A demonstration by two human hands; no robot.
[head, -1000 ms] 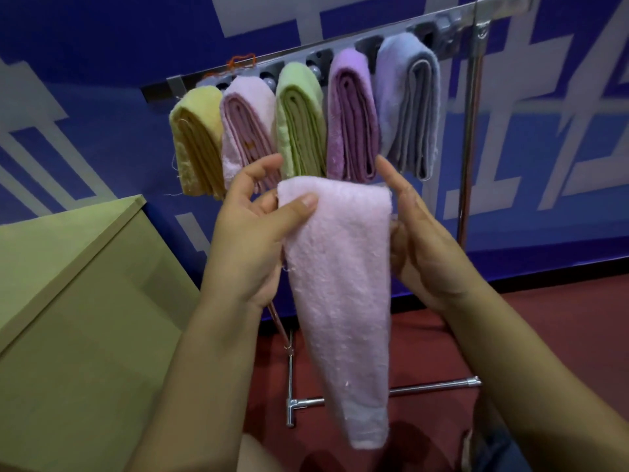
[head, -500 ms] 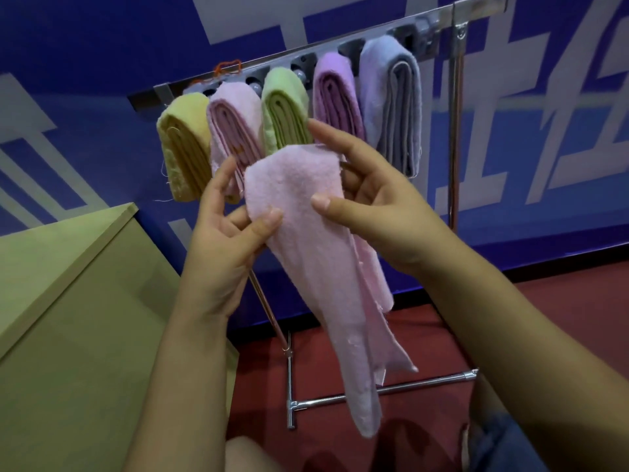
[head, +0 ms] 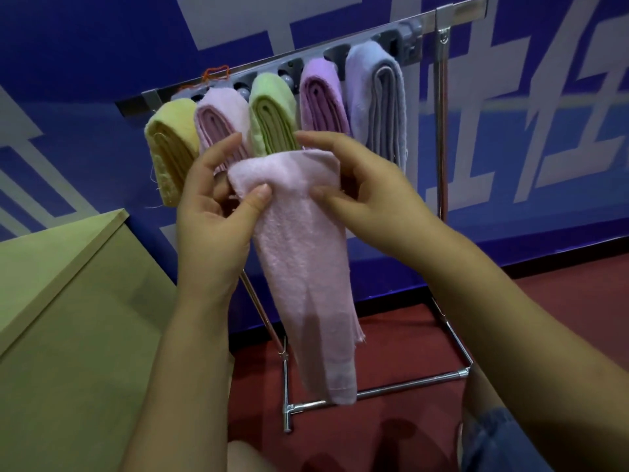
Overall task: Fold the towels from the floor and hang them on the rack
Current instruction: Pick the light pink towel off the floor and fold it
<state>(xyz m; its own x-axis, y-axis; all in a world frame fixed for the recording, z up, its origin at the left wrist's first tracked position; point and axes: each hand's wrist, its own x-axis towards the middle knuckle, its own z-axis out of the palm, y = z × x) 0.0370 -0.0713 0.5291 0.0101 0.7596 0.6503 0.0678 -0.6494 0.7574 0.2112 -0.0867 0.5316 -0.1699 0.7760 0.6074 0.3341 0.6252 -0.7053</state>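
While both thumbs pinch the pink towel (head: 299, 267) at its top, left hand (head: 218, 212) and right hand (head: 367, 195), a loosened grip risks unfolding it before the rack (head: 442, 15).

The only lettering in the room is on the blue wall banner (head: 102, 63) behind the towel rack: very large pale grey-white strokes of what look like Chinese characters. They are cut off by the top and right edges of the view and partly covered by the rack, so no whole character can be read. Parts of strokes show at the upper middle, along the right edge and at the far left edge. No label, brand or number can be made out on the towels, the rack or the green cabinet.
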